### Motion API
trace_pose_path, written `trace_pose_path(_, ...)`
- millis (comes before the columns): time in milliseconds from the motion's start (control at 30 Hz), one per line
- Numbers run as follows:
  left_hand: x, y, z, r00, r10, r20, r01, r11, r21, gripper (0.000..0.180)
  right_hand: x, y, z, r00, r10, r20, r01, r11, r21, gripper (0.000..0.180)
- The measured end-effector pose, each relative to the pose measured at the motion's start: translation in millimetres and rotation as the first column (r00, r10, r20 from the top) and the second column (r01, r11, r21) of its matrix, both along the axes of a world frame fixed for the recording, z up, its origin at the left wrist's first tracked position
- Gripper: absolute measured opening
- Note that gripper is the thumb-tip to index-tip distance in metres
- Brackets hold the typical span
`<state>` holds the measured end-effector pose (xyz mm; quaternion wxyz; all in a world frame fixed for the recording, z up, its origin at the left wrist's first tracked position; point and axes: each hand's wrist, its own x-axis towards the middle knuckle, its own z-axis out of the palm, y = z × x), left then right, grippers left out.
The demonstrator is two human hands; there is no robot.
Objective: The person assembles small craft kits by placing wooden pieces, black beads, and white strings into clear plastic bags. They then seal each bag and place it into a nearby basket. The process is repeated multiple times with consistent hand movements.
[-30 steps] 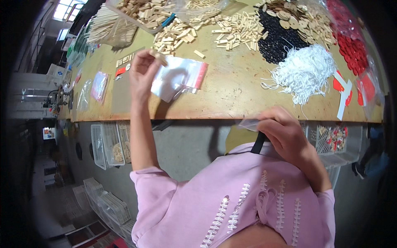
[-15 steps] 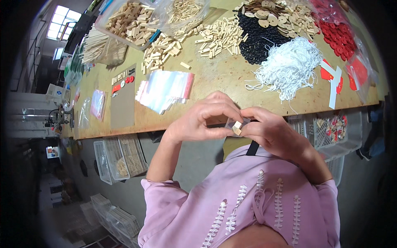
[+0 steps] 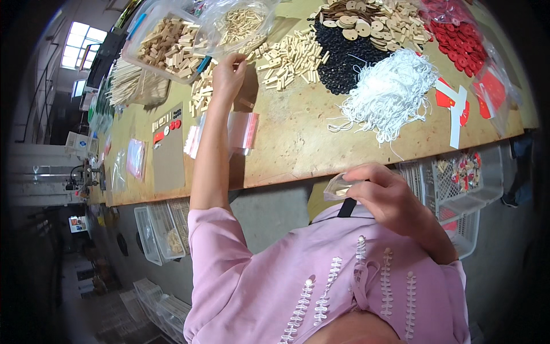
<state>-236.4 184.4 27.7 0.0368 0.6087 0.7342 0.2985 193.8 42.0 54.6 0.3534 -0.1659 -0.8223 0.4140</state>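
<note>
My left hand (image 3: 228,75) is stretched far across the table, its fingers bent together at the piles of small wooden pieces. Whatever is between its fingertips, if anything, is too small to make out. Right under and beside it lie loose wooden blocks (image 3: 200,93) and a pile of small wooden pieces (image 3: 295,60). Close to my body, past the table's front edge, my right hand (image 3: 382,192) grips a small clear plastic bag (image 3: 334,187) with pale wooden pieces inside.
A clear tub of wooden blocks (image 3: 172,49) and a bag of short wooden pegs (image 3: 240,24) stand at the back. Black rings (image 3: 338,66), white string (image 3: 389,94) and red discs (image 3: 458,49) lie rightward. Flat plastic bags (image 3: 243,131) and a sample board (image 3: 168,157) lie nearer.
My left hand has left the small bag and moved forward and left to the wooden pieces. My right hand keeps hold of the bag by my body.
</note>
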Motion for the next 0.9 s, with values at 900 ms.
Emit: trace_pose_path(900, 163, -155, 82, 0.69, -0.577, 0.437, 0.62, 0.783, 0.053, 0.02, -12, 16, 12, 0.989, 0.033, 0.147, -0.033, 0.999, 0.0, 0.017)
